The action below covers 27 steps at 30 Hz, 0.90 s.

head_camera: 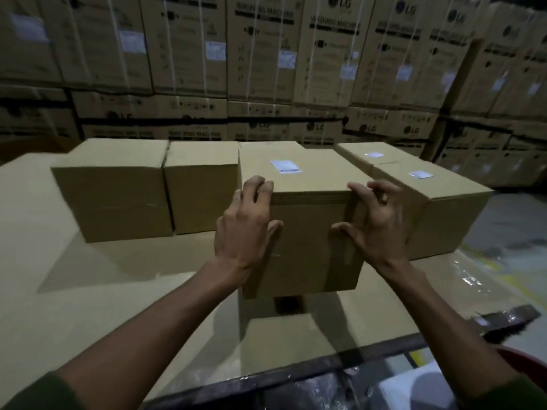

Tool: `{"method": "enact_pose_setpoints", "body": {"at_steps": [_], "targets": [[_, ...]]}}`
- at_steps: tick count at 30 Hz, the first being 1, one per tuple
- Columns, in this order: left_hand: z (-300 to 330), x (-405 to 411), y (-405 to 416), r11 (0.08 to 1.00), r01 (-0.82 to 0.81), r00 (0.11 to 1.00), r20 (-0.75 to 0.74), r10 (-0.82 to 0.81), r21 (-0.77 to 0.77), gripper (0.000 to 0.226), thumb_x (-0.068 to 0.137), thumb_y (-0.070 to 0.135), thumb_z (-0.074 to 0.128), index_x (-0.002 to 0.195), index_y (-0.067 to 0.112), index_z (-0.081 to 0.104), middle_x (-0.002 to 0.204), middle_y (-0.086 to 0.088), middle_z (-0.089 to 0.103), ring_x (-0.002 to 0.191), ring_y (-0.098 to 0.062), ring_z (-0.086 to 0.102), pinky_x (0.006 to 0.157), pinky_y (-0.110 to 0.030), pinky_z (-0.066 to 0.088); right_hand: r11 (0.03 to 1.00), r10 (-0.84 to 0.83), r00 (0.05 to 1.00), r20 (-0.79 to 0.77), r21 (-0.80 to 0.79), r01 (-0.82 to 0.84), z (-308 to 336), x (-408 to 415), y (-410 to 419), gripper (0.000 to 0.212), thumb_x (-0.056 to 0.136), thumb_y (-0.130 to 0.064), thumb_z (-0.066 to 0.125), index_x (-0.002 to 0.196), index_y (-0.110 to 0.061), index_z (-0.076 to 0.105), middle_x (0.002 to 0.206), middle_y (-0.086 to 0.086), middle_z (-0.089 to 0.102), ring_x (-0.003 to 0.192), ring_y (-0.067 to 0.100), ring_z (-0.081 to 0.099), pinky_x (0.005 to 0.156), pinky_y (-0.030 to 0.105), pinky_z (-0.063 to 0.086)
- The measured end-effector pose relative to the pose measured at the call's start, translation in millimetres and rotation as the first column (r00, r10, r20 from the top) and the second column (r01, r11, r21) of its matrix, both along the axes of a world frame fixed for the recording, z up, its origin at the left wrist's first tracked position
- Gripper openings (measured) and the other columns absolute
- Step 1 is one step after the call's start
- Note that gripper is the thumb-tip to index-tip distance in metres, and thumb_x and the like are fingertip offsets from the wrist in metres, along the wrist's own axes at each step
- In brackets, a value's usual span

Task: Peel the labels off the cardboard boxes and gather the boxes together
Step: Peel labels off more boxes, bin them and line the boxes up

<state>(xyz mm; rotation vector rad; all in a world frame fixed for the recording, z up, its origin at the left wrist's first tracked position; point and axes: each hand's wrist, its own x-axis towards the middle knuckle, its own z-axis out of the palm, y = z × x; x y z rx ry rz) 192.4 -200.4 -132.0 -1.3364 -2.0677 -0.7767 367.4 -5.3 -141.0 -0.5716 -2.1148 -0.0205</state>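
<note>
Both hands, left [245, 223] and right [377, 223], forward on outstretched arms, fingers curled, thumbs spread.

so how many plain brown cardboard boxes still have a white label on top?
3: the held middle box's label, one on the far right box, one on the near right box. The two left boxes' tops show none.

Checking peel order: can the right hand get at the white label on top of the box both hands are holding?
Probably yes. The white rectangular label lies uncovered on top of the brown cardboard box, just beyond the right hand gripping the near top corner. Nothing blocks it, but that hand must let go first.
</note>
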Motion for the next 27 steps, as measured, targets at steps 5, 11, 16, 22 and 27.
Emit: {"method": "enact_pose_setpoints", "body": {"at_steps": [5,11,16,22,27], "targets": [[-47,-17,-36,0.996,-0.032,0.996,0.080,0.039,-0.080,0.074,0.079,0.032,0.083,0.138,0.011,0.045,0.142,-0.008,0.045,0.114,-0.031,0.059,0.078,-0.046,0.061,0.995,0.040,0.996,0.082,-0.096,-0.032,-44,-21,-39,0.082,0.068,-0.033,0.091,0.140,-0.024,0.051,0.140,0.011,0.030,0.127,0.038,0.039,0.090,0.044,0.051],[-82,-32,-54,0.975,-0.076,0.986,0.127,0.104,-0.209,0.068,0.090,0.030,0.071,0.146,0.019,0.034,0.155,-0.001,0.028,0.140,-0.039,0.040,0.093,-0.053,0.055,0.981,0.027,0.988,0.153,-0.195,0.004,-70,-34,-55,0.074,0.074,-0.035,0.087,0.138,-0.023,0.052,0.139,0.010,0.029,0.125,0.035,0.040,0.089,0.047,0.056],[-85,-26,-53,0.907,-0.298,0.955,-0.108,0.278,-0.297,0.082,0.081,0.030,0.071,0.151,0.016,0.033,0.160,-0.017,0.021,0.146,-0.045,0.017,0.115,-0.058,0.019,0.959,0.115,0.990,0.084,-0.268,-0.088,-74,-38,-63,0.042,0.094,-0.038,0.064,0.131,-0.018,0.060,0.135,0.006,0.037,0.118,0.025,0.049,0.090,0.034,0.053],[-91,-28,-53,0.926,-0.234,0.968,0.023,0.251,-0.295,0.091,0.069,0.021,0.080,0.146,0.026,0.031,0.146,-0.010,0.031,0.129,-0.037,0.030,0.098,-0.045,0.044,0.916,0.276,0.958,-0.079,-0.280,-0.287,-48,-46,-48,0.027,0.104,-0.005,0.041,0.122,-0.007,0.061,0.103,0.006,0.063,0.084,0.015,0.062,0.071,0.030,0.055],[-86,-58,-68,0.958,-0.131,0.977,0.129,0.168,-0.256,0.073,0.074,0.009,0.076,0.137,0.023,0.042,0.145,-0.008,0.034,0.131,-0.038,0.027,0.080,-0.049,0.060,0.961,0.266,0.924,0.274,-0.154,-0.230,-52,-56,-8,0.072,0.077,0.019,0.065,0.135,-0.022,0.056,0.140,0.009,0.047,0.124,0.029,0.048,0.093,0.047,0.055]]}}
